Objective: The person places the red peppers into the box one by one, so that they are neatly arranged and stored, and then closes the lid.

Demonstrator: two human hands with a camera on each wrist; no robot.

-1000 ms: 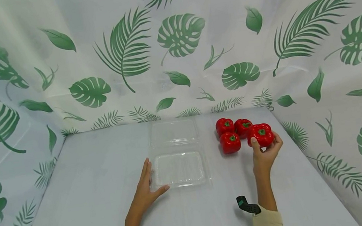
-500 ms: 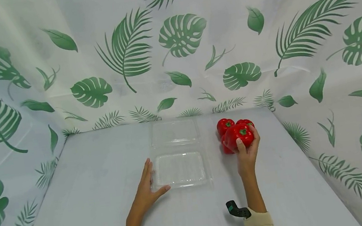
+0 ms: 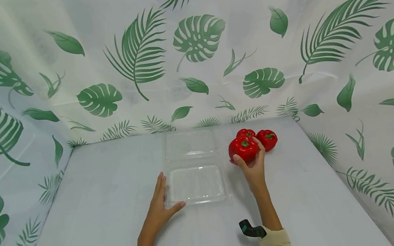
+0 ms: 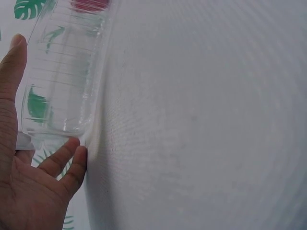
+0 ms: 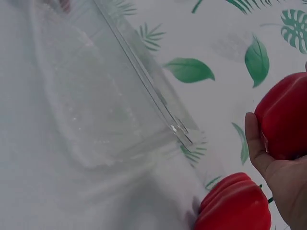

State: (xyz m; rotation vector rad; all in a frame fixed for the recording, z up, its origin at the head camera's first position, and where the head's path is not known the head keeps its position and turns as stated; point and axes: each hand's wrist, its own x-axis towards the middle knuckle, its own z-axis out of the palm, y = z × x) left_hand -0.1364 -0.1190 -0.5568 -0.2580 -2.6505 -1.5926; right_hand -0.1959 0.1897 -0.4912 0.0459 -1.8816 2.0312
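My right hand (image 3: 255, 169) grips a glossy red bell pepper (image 3: 243, 149), its green stem facing up, at the right of the clear plastic clamshell container (image 3: 198, 201). In the right wrist view the held bell pepper appears at the right edge, with another red bell pepper (image 5: 235, 203) below it. Two more red bell peppers, one behind (image 3: 245, 133) and one to the right (image 3: 267, 140), show in the head view. My left hand (image 3: 158, 212) lies at the container's left side, fingers straight along its edge and thumb at the front corner.
The container's lid (image 3: 189, 144) lies folded back toward the rear of the white table (image 3: 100, 208). A leaf-printed curtain (image 3: 158, 111) rises behind the table and along both sides. Black wrist cameras sit on both forearms.
My right hand has carried the bell pepper leftward, from the right of the group to its left front, nearer the container. The left hand has stayed in place.
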